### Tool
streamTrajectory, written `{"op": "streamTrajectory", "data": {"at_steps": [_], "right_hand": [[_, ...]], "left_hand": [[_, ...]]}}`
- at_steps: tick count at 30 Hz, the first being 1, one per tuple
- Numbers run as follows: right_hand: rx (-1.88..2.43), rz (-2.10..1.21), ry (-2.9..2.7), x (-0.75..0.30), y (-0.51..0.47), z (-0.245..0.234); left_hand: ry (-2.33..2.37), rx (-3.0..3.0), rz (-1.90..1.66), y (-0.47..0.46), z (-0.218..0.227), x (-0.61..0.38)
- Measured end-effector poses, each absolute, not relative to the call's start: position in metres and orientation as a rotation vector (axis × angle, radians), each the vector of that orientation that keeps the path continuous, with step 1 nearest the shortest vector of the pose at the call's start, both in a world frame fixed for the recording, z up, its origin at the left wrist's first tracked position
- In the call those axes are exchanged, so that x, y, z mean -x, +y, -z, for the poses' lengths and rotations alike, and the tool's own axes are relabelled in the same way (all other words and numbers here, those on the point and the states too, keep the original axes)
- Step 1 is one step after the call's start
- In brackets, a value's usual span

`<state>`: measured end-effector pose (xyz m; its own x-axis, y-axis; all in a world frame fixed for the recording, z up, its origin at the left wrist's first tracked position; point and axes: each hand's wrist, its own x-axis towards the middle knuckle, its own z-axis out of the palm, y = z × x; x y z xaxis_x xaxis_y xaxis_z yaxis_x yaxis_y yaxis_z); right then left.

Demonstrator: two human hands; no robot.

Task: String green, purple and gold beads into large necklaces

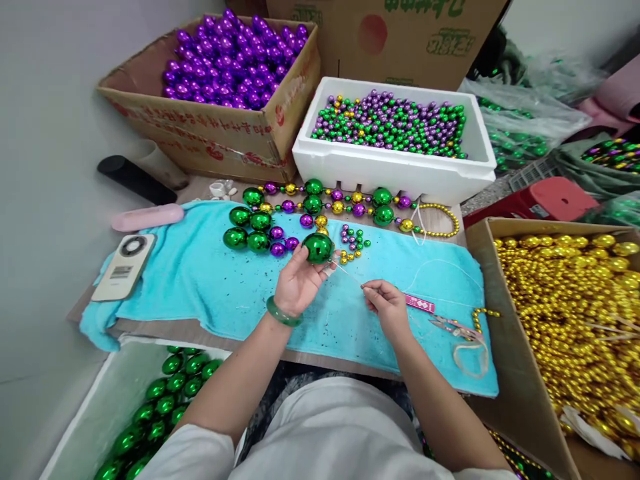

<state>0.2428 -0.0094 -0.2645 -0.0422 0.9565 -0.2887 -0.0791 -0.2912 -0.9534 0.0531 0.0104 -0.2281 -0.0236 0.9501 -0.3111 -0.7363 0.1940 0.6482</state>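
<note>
My left hand point(300, 280), with a green bangle at the wrist, holds a large shiny green bead point(317, 247) over the turquoise towel point(200, 267). To its right, my right hand point(385, 307) pinches a thin white string point(347, 271) that runs up to the bead. Large green beads point(257, 242) and smaller purple beads point(278, 249) lie left of the held bead. Tiny purple, green and gold beads point(353, 240) sit just beyond my left fingers. Along the towel's far edge stretch strung beads point(337, 207) ending in a gold bead loop point(453, 220).
A cardboard box point(200, 133) of purple beads and a white foam box point(390, 160) of small mixed beads stand behind. Gold bead strands fill a box point(525, 333) at right. Scissors point(457, 328), a phone point(125, 267) and a pink case point(148, 217) lie on the towel.
</note>
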Motion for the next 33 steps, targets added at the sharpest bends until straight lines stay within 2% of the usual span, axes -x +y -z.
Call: {"op": "streamTrajectory", "data": {"at_steps": [16, 33], "right_hand": [[1.291, -1.488, -1.028, -0.254, -0.003, 0.269], [1.266, -1.697, -0.849, -0.268, 0.0, 0.277]], "left_hand": [[0.73, -0.37, -1.45, 0.014, 0.23, -0.06], [0.558, -0.56, -1.381, 0.004, 0.215, -0.067]]}}
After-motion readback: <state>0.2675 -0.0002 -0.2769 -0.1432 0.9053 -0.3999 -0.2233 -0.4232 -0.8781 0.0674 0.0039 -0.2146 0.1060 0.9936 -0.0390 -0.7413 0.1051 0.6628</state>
